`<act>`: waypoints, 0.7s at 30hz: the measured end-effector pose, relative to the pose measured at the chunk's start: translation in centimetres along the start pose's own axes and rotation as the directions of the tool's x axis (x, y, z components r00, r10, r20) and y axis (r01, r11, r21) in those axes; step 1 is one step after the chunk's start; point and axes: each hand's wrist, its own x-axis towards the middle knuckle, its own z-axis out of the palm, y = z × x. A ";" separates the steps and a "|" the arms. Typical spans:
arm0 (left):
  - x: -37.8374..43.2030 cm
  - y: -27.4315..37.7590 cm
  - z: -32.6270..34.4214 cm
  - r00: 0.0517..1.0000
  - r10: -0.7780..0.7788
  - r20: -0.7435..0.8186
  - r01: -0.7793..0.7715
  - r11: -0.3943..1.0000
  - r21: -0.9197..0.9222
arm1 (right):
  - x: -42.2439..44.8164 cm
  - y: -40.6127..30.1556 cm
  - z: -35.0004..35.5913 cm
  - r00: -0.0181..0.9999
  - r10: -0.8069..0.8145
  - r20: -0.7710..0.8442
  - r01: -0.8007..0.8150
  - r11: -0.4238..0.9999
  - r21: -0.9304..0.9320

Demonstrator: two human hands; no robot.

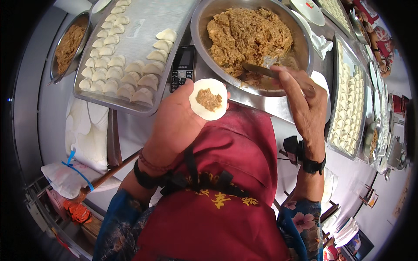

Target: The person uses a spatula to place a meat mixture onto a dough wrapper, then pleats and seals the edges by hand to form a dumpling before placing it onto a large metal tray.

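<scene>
My left hand point(176, 120) holds a round dough wrapper point(202, 112) flat on its fingers, with a lump of minced filling point(209, 99) in the middle. My right hand point(300, 94) grips a flat spreading tool point(259, 69), whose tip touches the filling in a large steel bowl point(307, 42). The bowl holds a big heap of brown minced filling point(248, 36). Left of it, a metal tray point(148, 112) carries rows of folded dumplings point(114, 73). A black keypad phone point(183, 62) lies between the tray and the bowl, just beyond my left fingertips.
A smaller steel bowl of filling point(70, 49) stands at the far left. To the right lies another tray full of dumplings point(347, 107), with white plates point(308, 9) and crumpled tissue point(321, 44) nearby. Other people point(383, 49) are at the far right. A tied white sack point(72, 176) is lower left.
</scene>
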 end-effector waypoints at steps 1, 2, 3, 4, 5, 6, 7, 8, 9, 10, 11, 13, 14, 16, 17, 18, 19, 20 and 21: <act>0.2 0.1 0.3 1.000 0.004 0.008 -0.004 0.998 -0.061 | 0.7 0.2 0.2 1.000 -0.007 0.026 0.007 1.000 -0.010; 0.4 0.1 0.3 1.000 0.006 0.020 -0.005 0.998 -0.069 | 1.3 0.9 0.7 0.999 -0.022 0.037 0.022 1.000 0.007; 0.6 0.0 0.3 1.000 -0.011 0.001 0.011 0.984 -0.176 | 1.8 1.3 1.1 0.998 -0.041 0.049 0.041 0.999 0.010; 0.8 -0.1 0.3 0.999 -0.029 -0.016 0.023 0.959 -0.282 | 2.2 1.5 1.5 0.996 -0.060 0.061 0.060 0.998 0.014; 1.1 -0.4 0.5 0.996 -0.077 -0.050 0.044 0.879 -0.476 | 2.5 1.6 1.8 0.994 -0.079 0.072 0.078 0.997 0.018; 1.3 -0.6 0.6 0.988 -0.130 -0.077 0.050 0.760 -0.647 | 2.8 1.3 1.9 0.993 -0.018 0.119 0.021 1.000 -0.024; 1.4 -0.6 0.5 0.984 -0.160 -0.082 0.049 0.677 -0.734 | 2.9 1.3 2.1 0.990 0.015 0.140 -0.013 1.000 -0.020; 1.5 -0.5 0.5 0.978 -0.189 -0.084 0.044 0.585 -0.810 | 3.0 1.4 2.2 0.986 0.049 0.161 -0.046 0.999 -0.018; 1.7 -0.5 0.4 0.973 -0.215 -0.083 0.032 0.484 -0.874 | 3.1 1.4 2.3 0.980 0.078 0.182 -0.077 0.997 -0.017; 1.8 -0.5 0.4 0.974 -0.210 -0.085 0.029 0.491 -0.871 | 3.1 1.4 2.4 0.974 0.113 0.196 -0.127 0.990 0.064; 1.9 -0.5 0.4 0.975 -0.204 -0.088 0.026 0.498 -0.867 | 2.9 1.4 2.4 0.966 0.146 0.212 -0.178 0.973 0.143; 2.0 -0.1 0.6 0.977 -0.192 -0.088 0.024 0.517 -0.856 | 2.7 1.0 2.2 0.956 0.183 0.231 -0.239 0.940 0.242; 1.9 0.1 0.7 0.978 -0.188 -0.088 0.025 0.527 -0.849 | 2.6 0.9 2.0 0.953 0.192 0.234 -0.252 0.932 0.262; 1.9 0.2 0.7 0.983 -0.167 -0.082 0.020 0.536 -0.844 | 2.4 0.8 1.7 0.951 0.205 0.231 -0.273 0.908 0.317; 1.9 0.2 0.6 0.986 -0.152 -0.075 0.018 0.534 -0.846 | 2.2 0.7 1.5 0.951 0.212 0.226 -0.283 0.892 0.352; 1.7 0.2 0.6 0.988 -0.135 -0.069 0.014 0.531 -0.847 | 2.0 0.5 1.3 0.950 0.218 0.221 -0.291 0.875 0.387; 1.6 0.3 0.6 0.990 -0.118 -0.072 0.008 0.569 -0.822 | 1.7 0.7 1.0 0.958 0.202 0.205 -0.272 0.872 0.408; 1.5 0.3 0.5 0.992 -0.101 -0.074 0.002 0.606 -0.795 | 1.4 1.0 0.7 0.964 0.186 0.189 -0.252 0.868 0.429; 1.3 0.3 0.5 0.993 -0.085 -0.079 -0.005 0.642 -0.767 | 1.1 1.2 0.6 0.969 0.171 0.176 -0.234 0.862 0.450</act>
